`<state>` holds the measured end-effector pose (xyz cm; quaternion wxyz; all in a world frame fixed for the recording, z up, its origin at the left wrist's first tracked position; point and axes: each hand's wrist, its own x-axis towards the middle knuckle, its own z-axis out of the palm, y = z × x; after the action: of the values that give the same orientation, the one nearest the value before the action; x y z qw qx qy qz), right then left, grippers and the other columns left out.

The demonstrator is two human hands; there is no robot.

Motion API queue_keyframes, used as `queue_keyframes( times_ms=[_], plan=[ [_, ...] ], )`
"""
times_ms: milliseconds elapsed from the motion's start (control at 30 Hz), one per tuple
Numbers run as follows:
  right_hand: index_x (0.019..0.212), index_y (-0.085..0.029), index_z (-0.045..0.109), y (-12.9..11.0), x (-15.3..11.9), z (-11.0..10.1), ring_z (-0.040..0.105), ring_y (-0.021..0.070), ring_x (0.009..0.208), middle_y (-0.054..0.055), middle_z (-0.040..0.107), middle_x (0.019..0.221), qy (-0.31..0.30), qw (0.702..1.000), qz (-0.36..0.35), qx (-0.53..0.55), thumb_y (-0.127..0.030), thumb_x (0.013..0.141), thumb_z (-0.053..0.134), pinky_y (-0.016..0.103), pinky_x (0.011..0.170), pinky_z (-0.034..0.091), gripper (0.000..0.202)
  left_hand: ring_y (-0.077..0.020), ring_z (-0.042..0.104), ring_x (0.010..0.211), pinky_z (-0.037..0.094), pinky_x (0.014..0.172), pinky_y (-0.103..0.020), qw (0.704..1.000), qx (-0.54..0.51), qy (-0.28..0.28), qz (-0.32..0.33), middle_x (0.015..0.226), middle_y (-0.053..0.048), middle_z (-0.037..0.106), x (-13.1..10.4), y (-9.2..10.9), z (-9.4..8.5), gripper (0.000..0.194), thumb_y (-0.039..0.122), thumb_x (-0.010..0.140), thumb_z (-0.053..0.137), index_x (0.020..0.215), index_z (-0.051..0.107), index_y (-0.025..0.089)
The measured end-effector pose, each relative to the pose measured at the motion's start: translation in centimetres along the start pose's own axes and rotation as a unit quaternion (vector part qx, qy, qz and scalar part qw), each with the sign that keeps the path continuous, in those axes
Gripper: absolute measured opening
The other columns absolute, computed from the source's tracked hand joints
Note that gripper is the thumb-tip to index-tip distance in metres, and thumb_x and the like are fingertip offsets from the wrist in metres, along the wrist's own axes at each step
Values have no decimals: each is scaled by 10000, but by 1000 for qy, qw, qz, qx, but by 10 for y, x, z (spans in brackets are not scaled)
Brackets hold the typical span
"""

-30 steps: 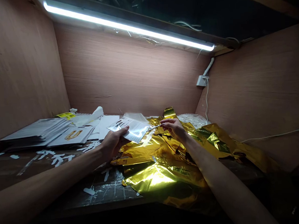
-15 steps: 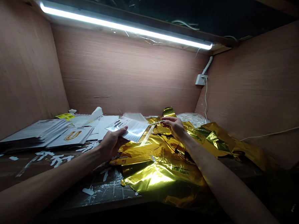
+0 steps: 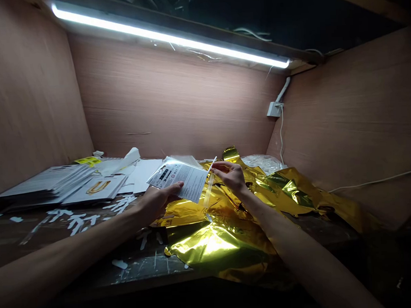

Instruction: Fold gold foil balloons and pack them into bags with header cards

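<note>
Plywood booth (image 3: 175, 105); packet (image 3: 186, 174) in left hand (image 3: 159, 198); strip (image 3: 212, 164), probably, in right hand (image 3: 230, 174).

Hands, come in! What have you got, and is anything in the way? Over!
Left hand: gripping packet, print showing. Right hand: pinching white stick by packet's right edge. Gold foil spread below; no clear obstruction. Over.

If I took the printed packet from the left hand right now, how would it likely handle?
The printed packet is probably fairly stiff: the left hand grips its near edge, yet it looks flat. It is likely light, being thin. Its glossy glare suggests a slick surface that may slip.
</note>
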<state>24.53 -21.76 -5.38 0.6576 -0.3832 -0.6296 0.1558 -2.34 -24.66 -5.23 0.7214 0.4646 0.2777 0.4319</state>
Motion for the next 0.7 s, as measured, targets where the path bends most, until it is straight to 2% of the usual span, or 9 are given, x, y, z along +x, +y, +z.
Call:
queue_keyframes(
  times_ms=[67,167,267,333,433,533,600,700],
  plan=[
    [1099,-216,796,-1,1,-1,759,240,892,72,789,975,-18,999,-31,-12,-331,766,831,422,890,624,354,-339,763,968,651,851,-455,1000,0,-6,-3,1078,-183,772,2,0,-3,345,217,827,799,1145,716,111],
    [1194,-275,773,-1,4,-8,714,224,942,79,730,1134,-21,981,-126,-144,-291,836,782,423,897,600,358,-327,760,985,638,901,-446,1000,0,-5,6,1082,-186,771,5,0,-6,349,199,819,804,1143,719,100],
    [1051,-302,816,-1,9,-17,626,264,1141,83,669,1269,-5,940,-217,-263,-277,889,744,465,1000,527,180,-306,758,993,625,939,-422,1000,5,0,23,1072,-179,774,6,-1,-7,363,190,804,823,1141,726,97],
    [975,-286,817,-1,12,-24,610,270,1157,79,705,1207,-34,921,-250,-298,-269,928,704,472,1019,499,124,-296,758,984,625,937,-414,1000,8,3,29,1066,-176,776,6,-1,-7,350,191,803,827,1127,733,95],
    [955,-234,791,0,14,-29,654,257,953,82,756,975,-104,897,-252,-347,-254,975,632,440,918,518,161,-261,762,948,630,913,-364,999,11,13,44,1061,-166,779,8,0,-9,282,177,812,818,1072,750,93],
    [938,-205,771,0,12,-27,650,260,851,101,748,892,-119,882,-222,-399,-252,987,588,413,840,515,196,-225,764,882,638,834,-295,998,23,35,48,1046,-147,785,8,2,-11,242,201,803,833,1015,767,108],
    [931,-209,764,-1,8,-21,653,262,862,109,748,906,-115,884,-210,-402,-245,990,558,399,834,513,217,-240,766,887,640,798,-301,998,41,33,21,1049,-147,787,6,2,-11,279,271,788,856,1010,773,124],
    [921,-223,761,-4,2,-9,667,260,872,103,755,917,-108,904,-200,-362,-256,990,545,389,841,520,230,-284,762,948,635,813,-339,998,66,4,-3,1040,-160,788,1,1,-8,339,351,774,866,1019,778,135]
  ],
)
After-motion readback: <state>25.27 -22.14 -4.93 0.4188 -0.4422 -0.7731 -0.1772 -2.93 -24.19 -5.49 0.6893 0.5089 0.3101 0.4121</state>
